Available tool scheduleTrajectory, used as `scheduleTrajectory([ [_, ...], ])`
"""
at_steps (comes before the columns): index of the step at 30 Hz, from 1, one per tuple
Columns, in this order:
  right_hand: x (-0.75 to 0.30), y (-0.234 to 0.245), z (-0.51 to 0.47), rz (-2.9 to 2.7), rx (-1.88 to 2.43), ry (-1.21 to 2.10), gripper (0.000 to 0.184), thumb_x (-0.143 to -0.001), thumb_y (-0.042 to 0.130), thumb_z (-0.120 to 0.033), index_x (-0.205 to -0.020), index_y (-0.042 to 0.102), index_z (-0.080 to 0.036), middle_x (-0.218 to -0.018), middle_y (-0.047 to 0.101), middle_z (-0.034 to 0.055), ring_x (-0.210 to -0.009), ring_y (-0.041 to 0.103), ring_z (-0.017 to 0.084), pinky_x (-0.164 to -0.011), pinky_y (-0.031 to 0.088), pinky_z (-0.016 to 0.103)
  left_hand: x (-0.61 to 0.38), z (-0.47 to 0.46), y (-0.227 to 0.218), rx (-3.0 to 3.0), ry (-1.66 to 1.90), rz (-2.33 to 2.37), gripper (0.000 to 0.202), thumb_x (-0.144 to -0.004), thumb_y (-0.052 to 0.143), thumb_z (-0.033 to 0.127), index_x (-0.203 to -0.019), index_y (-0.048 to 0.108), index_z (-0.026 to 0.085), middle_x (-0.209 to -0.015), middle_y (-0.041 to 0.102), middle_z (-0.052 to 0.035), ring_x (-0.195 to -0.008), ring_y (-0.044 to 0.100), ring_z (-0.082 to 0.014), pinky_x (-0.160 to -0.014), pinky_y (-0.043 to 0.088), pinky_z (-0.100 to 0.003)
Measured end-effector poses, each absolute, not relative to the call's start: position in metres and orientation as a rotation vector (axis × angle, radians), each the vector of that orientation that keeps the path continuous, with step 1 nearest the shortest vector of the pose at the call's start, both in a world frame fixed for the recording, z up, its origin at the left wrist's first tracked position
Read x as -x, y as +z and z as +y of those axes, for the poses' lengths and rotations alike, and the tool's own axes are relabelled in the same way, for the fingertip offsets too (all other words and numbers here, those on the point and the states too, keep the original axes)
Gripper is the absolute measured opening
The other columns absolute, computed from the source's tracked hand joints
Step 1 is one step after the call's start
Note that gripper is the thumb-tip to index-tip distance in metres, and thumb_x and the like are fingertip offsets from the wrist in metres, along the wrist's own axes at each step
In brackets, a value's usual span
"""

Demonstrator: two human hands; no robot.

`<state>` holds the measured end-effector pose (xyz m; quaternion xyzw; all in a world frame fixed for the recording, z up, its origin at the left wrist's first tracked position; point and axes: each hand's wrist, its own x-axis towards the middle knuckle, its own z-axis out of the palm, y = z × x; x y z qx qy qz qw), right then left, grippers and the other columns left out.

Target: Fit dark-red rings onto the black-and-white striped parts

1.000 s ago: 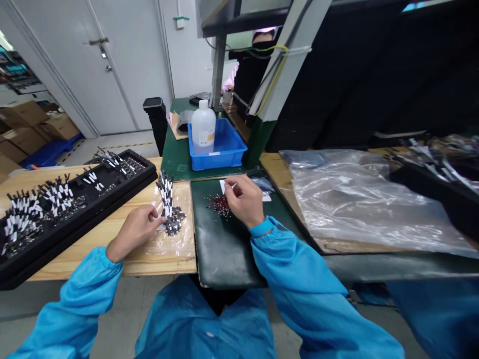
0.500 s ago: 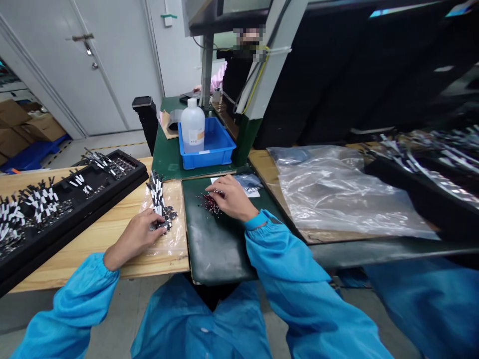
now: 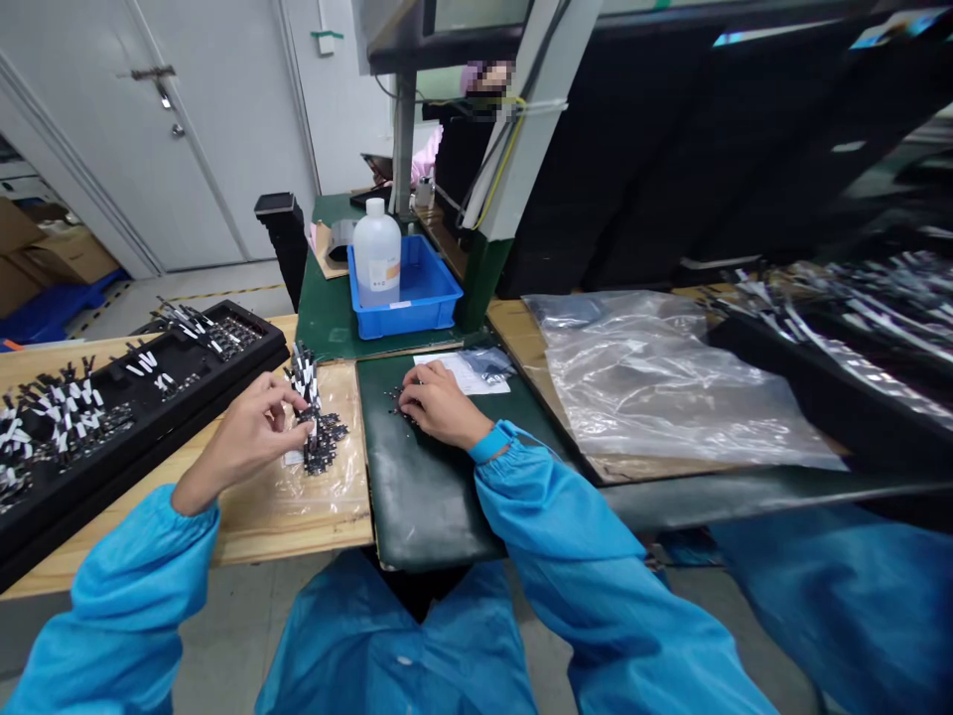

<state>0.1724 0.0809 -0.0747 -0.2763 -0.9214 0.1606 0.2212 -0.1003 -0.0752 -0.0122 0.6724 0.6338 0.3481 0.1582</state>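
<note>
My left hand (image 3: 249,434) is lifted a little off the wooden bench, its fingers pinched on one small black part with a white tab from the pile of such parts (image 3: 317,437) on a clear plastic sheet. My right hand (image 3: 439,402) lies knuckles-up on the dark green mat (image 3: 424,497), fingers curled down over a small heap of tiny dark red pieces (image 3: 393,399), most of which it hides. What the right fingers hold cannot be made out. Both arms wear blue sleeves.
A long black tray (image 3: 134,397) with several tabbed parts runs along the left. A blue bin (image 3: 417,288) with a white bottle (image 3: 376,253) stands behind the mat. Crumpled clear plastic (image 3: 662,387) and another black tray (image 3: 834,357) lie right. A person sits beyond the post.
My left hand has risen from the pile with one tabbed part pinched. My right hand has slid left and down over the red pieces. The camera has swung slightly right.
</note>
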Motion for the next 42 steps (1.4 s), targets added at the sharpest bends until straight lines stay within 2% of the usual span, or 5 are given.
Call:
scheduleTrajectory([
  [7, -0.171, -0.067, 0.082, -2.171, 0.702, 0.750, 0.010, -0.088, 0.063, -0.020, -0.083, 0.071, -0.018, -0.096, 0.060, 0.0079, -0.098, 0.054, 0.022, -0.091, 0.042, 0.039, 0.104, -0.051, 0.007, -1.470, 1.428, 1.553, 0.028, -0.070, 0.084, 0.032, -0.086, 0.068, 0.016, -0.130, 0.061, -0.0109, -0.073, 0.068, -0.0148, -0.066, 0.062, -0.033],
  [14, -0.174, -0.057, 0.082, -1.530, 0.749, 1.508, 0.029, -0.080, 0.073, -0.046, -0.085, 0.061, -0.019, -0.057, 0.053, -0.0064, -0.043, 0.038, 0.007, -0.043, 0.028, 0.022, 0.095, -0.035, -0.018, -1.370, 1.503, 1.425, 0.024, -0.066, 0.087, 0.028, -0.075, 0.069, 0.015, -0.102, 0.070, -0.0091, -0.094, 0.067, -0.0213, -0.082, 0.058, -0.035],
  [19, -0.174, -0.050, 0.073, -1.573, 0.725, 1.712, 0.034, -0.079, 0.074, -0.048, -0.081, 0.061, -0.017, -0.081, 0.076, 0.0073, -0.049, 0.062, 0.011, -0.045, 0.044, 0.022, 0.083, -0.035, -0.042, -1.537, 1.447, 1.474, 0.025, -0.078, 0.076, 0.029, -0.098, 0.067, 0.017, -0.107, 0.064, -0.0077, -0.078, 0.061, -0.0143, -0.072, 0.054, -0.030],
  [29, -0.152, -0.060, 0.049, -1.834, 0.750, 1.635, 0.034, -0.079, 0.076, -0.047, -0.089, 0.073, -0.015, -0.067, 0.068, 0.0014, -0.052, 0.059, 0.010, -0.051, 0.052, 0.023, 0.052, -0.051, -0.071, -2.000, 1.441, 1.522, 0.049, -0.095, 0.053, 0.019, -0.142, 0.044, 0.026, -0.130, 0.051, -0.0135, -0.089, 0.060, -0.0171, -0.088, 0.055, -0.037],
  [42, -0.149, -0.068, 0.041, -2.008, 0.662, 1.361, 0.027, -0.088, 0.069, -0.043, -0.084, 0.074, -0.016, -0.061, 0.065, 0.0005, -0.054, 0.058, 0.012, -0.052, 0.044, 0.023, 0.036, -0.049, -0.072, -1.367, 1.667, 1.377, 0.073, -0.079, 0.079, 0.030, -0.136, 0.034, 0.031, -0.133, 0.051, -0.0099, -0.084, 0.066, -0.0121, -0.077, 0.059, -0.030],
])
